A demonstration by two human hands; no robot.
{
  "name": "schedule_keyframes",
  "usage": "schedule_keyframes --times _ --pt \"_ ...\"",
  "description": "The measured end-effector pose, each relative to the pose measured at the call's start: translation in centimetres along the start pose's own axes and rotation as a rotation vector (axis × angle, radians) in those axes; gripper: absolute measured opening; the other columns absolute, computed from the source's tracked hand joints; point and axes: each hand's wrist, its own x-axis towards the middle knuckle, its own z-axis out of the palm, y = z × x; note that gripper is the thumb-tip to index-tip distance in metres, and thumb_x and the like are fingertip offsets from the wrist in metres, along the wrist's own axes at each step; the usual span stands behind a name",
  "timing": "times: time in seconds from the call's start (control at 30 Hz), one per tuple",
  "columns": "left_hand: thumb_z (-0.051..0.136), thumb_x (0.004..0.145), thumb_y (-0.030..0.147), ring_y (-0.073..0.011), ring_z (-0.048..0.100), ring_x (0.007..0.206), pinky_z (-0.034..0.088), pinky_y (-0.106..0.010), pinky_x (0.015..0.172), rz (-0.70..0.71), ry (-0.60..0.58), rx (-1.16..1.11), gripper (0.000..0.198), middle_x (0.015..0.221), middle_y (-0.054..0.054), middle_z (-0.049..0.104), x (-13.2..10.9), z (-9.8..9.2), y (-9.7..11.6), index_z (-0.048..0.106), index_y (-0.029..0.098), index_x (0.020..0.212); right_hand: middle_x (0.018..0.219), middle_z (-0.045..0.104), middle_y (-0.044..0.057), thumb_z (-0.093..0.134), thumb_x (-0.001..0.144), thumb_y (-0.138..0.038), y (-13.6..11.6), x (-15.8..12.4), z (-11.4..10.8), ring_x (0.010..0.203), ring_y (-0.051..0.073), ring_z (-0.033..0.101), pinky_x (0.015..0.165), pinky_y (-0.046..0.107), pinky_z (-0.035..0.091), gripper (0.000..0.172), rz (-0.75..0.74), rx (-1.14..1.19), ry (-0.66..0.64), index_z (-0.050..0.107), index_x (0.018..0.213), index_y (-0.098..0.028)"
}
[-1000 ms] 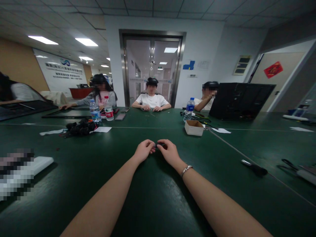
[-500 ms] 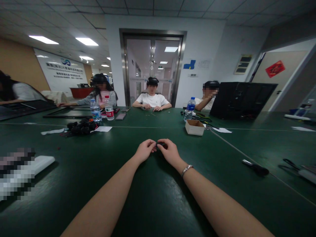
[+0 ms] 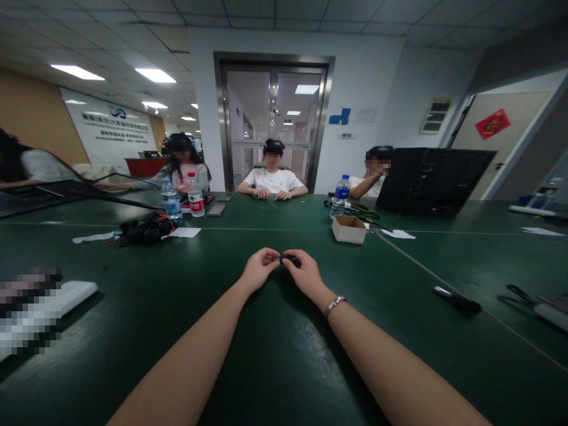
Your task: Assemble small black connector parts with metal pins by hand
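Just above the green table (image 3: 186,278), my left hand (image 3: 260,269) and my right hand (image 3: 303,269) meet fingertip to fingertip. Between them is a small dark object (image 3: 281,259), mostly covered by the fingers, and its kind cannot be made out. Both hands are closed on it in a pinch, the left at one end and the right at the other. A silver bracelet (image 3: 335,306) circles my right wrist. The small open cardboard box (image 3: 349,229) stands beyond my right hand.
A black-bristled brush (image 3: 457,300) lies to the right. Further left is a heap of black items (image 3: 146,228) beside white paper (image 3: 185,232). Bottles (image 3: 196,195) stand across the table, and a large black case (image 3: 437,180) is at the far right. Several people sit around the table.
My fingers have shifted slightly around the small dark object. At the far left, a person has lifted one edge of a dark frame off the table.
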Motion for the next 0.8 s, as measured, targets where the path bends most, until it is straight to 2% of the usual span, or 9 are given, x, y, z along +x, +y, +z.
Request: schedule_keyframes --times 0.1,0.23,0.4,0.5,0.57,0.63,0.7,0.8 --pt "0.066 0.071 0.018 -0.0162 0.062 0.088 0.047 -0.033 0.088 -0.005 0.021 0.000 0.016 0.092 -0.006 0.066 0.1 0.1 -0.1 0.064 0.016 0.087 0.092 0.065 0.004 0.059 0.078 -0.024 0.1 0.0 0.1 0.079 0.014 0.059 0.075 0.030 0.049 0.020 -0.012 -0.007 -0.018 0.067 0.096 -0.019" --pt "0.062 0.075 0.034 -0.0150 0.060 0.076 0.047 -0.027 0.072 -0.039 0.068 0.065 0.020 0.082 -0.004 0.064 0.2 0.0 -0.1 0.062 0.017 0.085 0.093 0.062 0.005 0.058 0.078 -0.016 -0.4 -0.2 0.0 0.081 0.015 0.058 0.077 0.031 0.049 0.024 -0.107 -0.054 -0.073 0.066 0.101 -0.019" --pt "0.046 0.082 0.056 -0.0132 0.051 0.058 0.038 -0.025 0.058 -0.077 0.128 0.278 0.043 0.059 0.002 0.053 0.1 0.0 -0.1 0.055 0.018 0.065 0.097 0.057 0.004 0.055 0.078 -0.010 -1.5 -0.6 -0.1 0.087 0.015 0.056 0.080 0.031 0.048 0.026 -0.196 -0.068 -0.098 0.062 0.100 -0.021" --pt "0.045 0.082 0.054 -0.0131 0.053 0.062 0.040 -0.025 0.059 -0.077 0.103 0.206 0.039 0.066 0.001 0.056 0.1 0.1 -0.1 0.055 0.019 0.072 0.097 0.056 0.004 0.054 0.077 -0.008 -1.5 -0.6 -0.1 0.087 0.015 0.056 0.081 0.031 0.048 0.026 -0.192 -0.059 -0.077 0.062 0.098 -0.022" --pt "0.054 0.080 0.047 -0.0131 0.057 0.071 0.043 -0.025 0.065 -0.038 0.076 0.100 0.028 0.080 -0.001 0.061 0.0 0.2 0.0 0.057 0.019 0.085 0.096 0.056 0.004 0.055 0.076 -0.008 -1.2 -0.5 -0.2 0.087 0.015 0.056 0.081 0.032 0.048 0.025 -0.167 -0.049 -0.053 0.061 0.097 -0.021" --pt "0.062 0.075 0.039 -0.0135 0.058 0.078 0.045 -0.025 0.070 0.011 0.047 0.031 0.027 0.088 -0.003 0.062 -0.1 0.3 0.1 0.057 0.019 0.092 0.095 0.057 0.004 0.056 0.076 -0.010 -0.8 -0.4 -0.2 0.086 0.015 0.056 0.080 0.032 0.049 0.024 -0.143 -0.041 -0.030 0.061 0.096 -0.020" --pt "0.065 0.072 0.037 -0.0134 0.058 0.077 0.045 -0.026 0.071 0.021 0.026 0.009 0.028 0.084 -0.002 0.061 -0.1 0.3 0.2 0.058 0.018 0.091 0.095 0.057 0.004 0.057 0.076 -0.011 -0.6 -0.3 -0.2 0.086 0.016 0.056 0.080 0.032 0.049 0.022 -0.131 -0.036 -0.020 0.061 0.096 -0.020" --pt "0.059 0.075 0.046 -0.0126 0.055 0.064 0.043 -0.025 0.064 -0.037 0.044 0.063 0.029 0.068 0.001 0.058 0.0 0.3 0.3 0.057 0.017 0.080 0.096 0.057 0.004 0.055 0.076 -0.010 -0.6 -0.3 -0.1 0.086 0.015 0.056 0.080 0.032 0.048 0.023 -0.150 -0.022 -0.029 0.061 0.096 -0.020"
